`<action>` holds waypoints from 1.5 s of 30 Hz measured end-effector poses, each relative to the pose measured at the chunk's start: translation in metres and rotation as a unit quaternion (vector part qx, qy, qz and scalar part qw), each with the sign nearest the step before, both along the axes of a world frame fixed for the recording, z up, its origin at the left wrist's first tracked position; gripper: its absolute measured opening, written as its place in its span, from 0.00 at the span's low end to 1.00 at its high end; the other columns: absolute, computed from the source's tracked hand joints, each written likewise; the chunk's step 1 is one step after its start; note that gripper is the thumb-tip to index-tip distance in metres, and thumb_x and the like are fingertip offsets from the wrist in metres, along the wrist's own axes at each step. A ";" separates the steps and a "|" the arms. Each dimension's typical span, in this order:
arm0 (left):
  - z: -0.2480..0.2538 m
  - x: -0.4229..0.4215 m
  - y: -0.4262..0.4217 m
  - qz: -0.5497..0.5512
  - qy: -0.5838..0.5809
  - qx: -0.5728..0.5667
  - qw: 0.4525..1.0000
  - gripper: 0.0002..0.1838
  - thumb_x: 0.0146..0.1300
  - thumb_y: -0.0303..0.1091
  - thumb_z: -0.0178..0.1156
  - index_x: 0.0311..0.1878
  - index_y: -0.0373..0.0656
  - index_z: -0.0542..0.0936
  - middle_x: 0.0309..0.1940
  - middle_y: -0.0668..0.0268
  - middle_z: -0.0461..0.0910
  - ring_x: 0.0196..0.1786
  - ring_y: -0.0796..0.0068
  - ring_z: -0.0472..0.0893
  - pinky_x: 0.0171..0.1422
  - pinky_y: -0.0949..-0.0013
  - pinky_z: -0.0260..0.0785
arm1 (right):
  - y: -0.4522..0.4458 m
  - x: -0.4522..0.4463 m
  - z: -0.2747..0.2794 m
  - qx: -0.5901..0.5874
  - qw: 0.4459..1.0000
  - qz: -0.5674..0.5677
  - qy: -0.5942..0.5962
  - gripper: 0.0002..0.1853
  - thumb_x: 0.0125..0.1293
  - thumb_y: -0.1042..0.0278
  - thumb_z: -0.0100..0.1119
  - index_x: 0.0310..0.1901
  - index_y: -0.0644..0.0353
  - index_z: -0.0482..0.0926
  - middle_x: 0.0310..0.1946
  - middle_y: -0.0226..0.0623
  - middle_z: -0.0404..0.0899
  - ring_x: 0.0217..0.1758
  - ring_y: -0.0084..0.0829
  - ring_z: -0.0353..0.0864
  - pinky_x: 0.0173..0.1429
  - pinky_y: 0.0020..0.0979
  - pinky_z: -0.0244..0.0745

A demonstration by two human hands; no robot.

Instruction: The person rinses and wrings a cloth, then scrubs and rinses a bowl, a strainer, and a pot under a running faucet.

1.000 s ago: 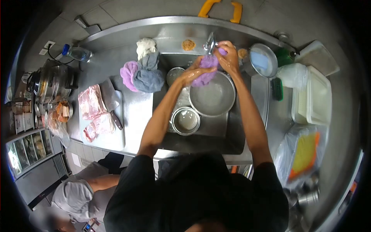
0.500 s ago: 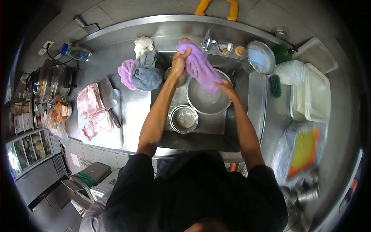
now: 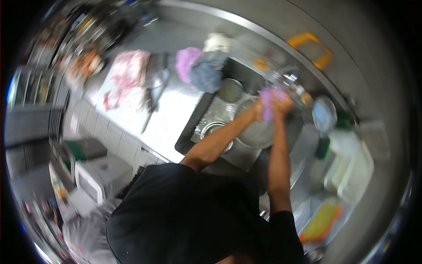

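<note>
Both of my hands are closed on a bunched purple cloth (image 3: 267,104) over the sink, just below the faucet (image 3: 288,77). My left hand (image 3: 258,110) grips its left side and my right hand (image 3: 281,104) its right side; the fingers are blurred. Beneath them a large round metal pan (image 3: 256,134) lies in the sink. A round metal bowl (image 3: 231,90) and a smaller bowl (image 3: 214,128), partly behind my left forearm, are also in the sink.
Grey (image 3: 205,75), purple (image 3: 188,61) and white (image 3: 217,42) cloths lie left of the sink. Beyond them are a knife (image 3: 151,97) and raw meat (image 3: 129,72) on a white board. White trays (image 3: 357,171) stand at the right. Another person's grey clothing (image 3: 90,235) shows at lower left.
The view has turned and blurred. The purple cloth, stretched between my hands half a second ago, is now bunched, and my hands have come together near the faucet.
</note>
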State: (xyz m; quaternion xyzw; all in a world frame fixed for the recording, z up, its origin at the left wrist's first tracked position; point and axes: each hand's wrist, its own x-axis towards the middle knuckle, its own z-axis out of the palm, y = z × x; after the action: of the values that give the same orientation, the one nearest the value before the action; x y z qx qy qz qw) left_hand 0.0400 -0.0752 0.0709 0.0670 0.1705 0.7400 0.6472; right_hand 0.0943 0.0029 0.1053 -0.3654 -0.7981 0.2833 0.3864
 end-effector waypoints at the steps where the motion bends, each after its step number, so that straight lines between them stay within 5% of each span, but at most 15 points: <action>1: 0.002 0.004 0.000 -0.009 -0.051 0.127 0.991 0.15 0.65 0.40 0.48 0.48 0.43 0.75 0.39 0.65 0.79 0.40 0.71 0.78 0.46 0.65 0.72 | 0.011 0.012 0.002 -0.079 0.995 -0.040 -0.055 0.13 0.50 0.59 0.66 0.32 0.60 0.83 0.26 0.41 0.82 0.26 0.37 0.80 0.34 0.37 0.75; 2: 0.004 0.003 0.011 -0.015 -0.085 0.257 0.963 0.13 0.64 0.35 0.48 0.45 0.40 0.77 0.35 0.63 0.80 0.35 0.70 0.79 0.40 0.63 0.73 | 0.048 0.032 -0.041 0.013 0.996 0.087 0.033 0.14 0.53 0.62 0.60 0.39 0.61 0.82 0.33 0.45 0.82 0.35 0.40 0.81 0.42 0.37 0.75; 3: 0.000 0.011 0.041 0.151 0.229 0.098 0.957 0.13 0.61 0.39 0.49 0.36 0.40 0.79 0.30 0.60 0.80 0.32 0.68 0.79 0.37 0.62 0.72 | 0.036 0.036 -0.005 -0.050 0.977 0.041 -0.201 0.18 0.52 0.64 0.56 0.44 0.63 0.80 0.39 0.47 0.81 0.43 0.43 0.80 0.50 0.37 0.73; 4: -0.008 0.009 0.056 0.288 0.494 -0.104 0.814 0.16 0.59 0.42 0.50 0.27 0.41 0.81 0.24 0.57 0.80 0.28 0.67 0.80 0.33 0.60 0.71 | 0.083 0.058 -0.063 0.092 0.984 0.135 -0.077 0.19 0.53 0.64 0.55 0.46 0.64 0.79 0.42 0.50 0.80 0.46 0.44 0.79 0.52 0.38 0.72; 5: 0.052 -0.006 0.016 0.144 0.601 -0.252 0.745 0.20 0.53 0.51 0.53 0.32 0.43 0.81 0.35 0.51 0.80 0.38 0.53 0.80 0.39 0.55 0.72 | 0.144 0.085 -0.129 0.159 0.942 0.110 -0.274 0.20 0.55 0.60 0.54 0.45 0.65 0.78 0.43 0.51 0.79 0.47 0.47 0.78 0.52 0.40 0.71; 6: 0.047 -0.007 0.016 0.202 0.698 -0.266 0.634 0.19 0.53 0.53 0.53 0.25 0.48 0.81 0.26 0.55 0.80 0.29 0.57 0.80 0.33 0.57 0.71 | 0.105 0.071 -0.058 -0.024 0.924 0.060 -0.377 0.22 0.55 0.60 0.56 0.48 0.65 0.77 0.43 0.50 0.79 0.48 0.45 0.78 0.54 0.40 0.70; 10: 0.071 -0.015 0.001 0.078 0.798 -0.104 0.589 0.28 0.48 0.62 0.55 0.28 0.44 0.83 0.30 0.56 0.81 0.36 0.57 0.81 0.38 0.56 0.72 | 0.008 0.053 0.077 -0.249 0.892 0.378 -0.016 0.38 0.52 0.65 0.66 0.64 0.66 0.62 0.58 0.44 0.68 0.58 0.38 0.69 0.63 0.36 0.62; 16: 0.057 -0.032 0.017 -0.086 0.834 -0.127 0.530 0.28 0.40 0.60 0.66 0.33 0.43 0.84 0.31 0.59 0.82 0.38 0.60 0.81 0.40 0.58 0.72 | 0.043 0.061 0.043 -0.275 0.858 0.405 -0.152 0.30 0.52 0.71 0.66 0.58 0.63 0.69 0.56 0.41 0.70 0.56 0.30 0.69 0.58 0.29 0.64; 18: 0.069 -0.045 -0.004 -0.060 0.850 -0.138 0.505 0.26 0.39 0.57 0.68 0.34 0.44 0.84 0.32 0.61 0.82 0.38 0.60 0.82 0.40 0.58 0.72 | 0.052 0.055 0.045 0.012 0.871 0.426 -0.243 0.18 0.53 0.69 0.67 0.45 0.65 0.79 0.40 0.37 0.80 0.41 0.27 0.74 0.49 0.28 0.69; 19: 0.074 -0.050 -0.012 -0.051 0.858 -0.139 0.492 0.25 0.39 0.55 0.69 0.35 0.44 0.84 0.32 0.62 0.82 0.39 0.61 0.82 0.40 0.59 0.73 | 0.030 0.055 0.057 -0.095 0.903 0.378 -0.182 0.11 0.53 0.66 0.68 0.31 0.66 0.81 0.24 0.28 0.78 0.28 0.23 0.69 0.38 0.27 0.67; 24: 0.088 -0.055 -0.023 -0.034 0.868 -0.276 0.412 0.19 0.39 0.45 0.70 0.35 0.46 0.83 0.32 0.60 0.82 0.39 0.60 0.82 0.40 0.58 0.74 | 0.058 0.063 0.044 -0.091 0.925 0.305 -0.208 0.13 0.55 0.65 0.68 0.27 0.66 0.76 0.21 0.24 0.68 0.26 0.20 0.63 0.32 0.26 0.62; 36: 0.076 -0.006 0.011 0.327 0.722 -0.343 0.503 0.14 0.36 0.38 0.64 0.30 0.45 0.82 0.22 0.54 0.80 0.27 0.55 0.81 0.33 0.56 0.74 | 0.098 0.061 -0.010 0.142 0.946 0.169 -0.237 0.33 0.64 0.36 0.44 0.44 0.65 0.77 0.33 0.52 0.80 0.41 0.46 0.78 0.48 0.43 0.70; 39: 0.080 0.022 0.015 0.359 0.632 -0.346 0.593 0.14 0.40 0.42 0.64 0.29 0.45 0.81 0.24 0.56 0.80 0.31 0.56 0.82 0.35 0.58 0.74 | 0.038 0.048 0.042 -0.059 0.972 0.130 -0.188 0.32 0.63 0.39 0.49 0.51 0.66 0.75 0.43 0.52 0.79 0.50 0.44 0.77 0.53 0.41 0.71; 41: 0.094 0.040 0.016 0.311 0.629 -0.339 0.627 0.14 0.42 0.44 0.63 0.31 0.46 0.81 0.26 0.57 0.81 0.32 0.57 0.82 0.36 0.59 0.73 | 0.004 0.032 0.066 -0.504 0.855 0.100 0.067 0.29 0.61 0.48 0.57 0.52 0.68 0.74 0.48 0.51 0.76 0.51 0.40 0.76 0.54 0.38 0.70; 45: 0.099 0.061 -0.014 0.194 0.574 -0.233 0.761 0.15 0.51 0.46 0.62 0.37 0.47 0.79 0.33 0.56 0.80 0.38 0.60 0.81 0.41 0.60 0.71 | 0.003 0.032 0.057 -0.493 0.865 0.086 0.036 0.27 0.60 0.52 0.59 0.52 0.68 0.74 0.47 0.49 0.76 0.50 0.38 0.76 0.54 0.36 0.70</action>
State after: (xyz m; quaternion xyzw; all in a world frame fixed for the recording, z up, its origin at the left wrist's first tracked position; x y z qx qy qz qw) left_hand 0.1009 -0.0897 0.1703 0.2919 0.6863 0.6104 0.2669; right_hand 0.1267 0.0063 0.1627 -0.4278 -0.5686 0.6845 0.1583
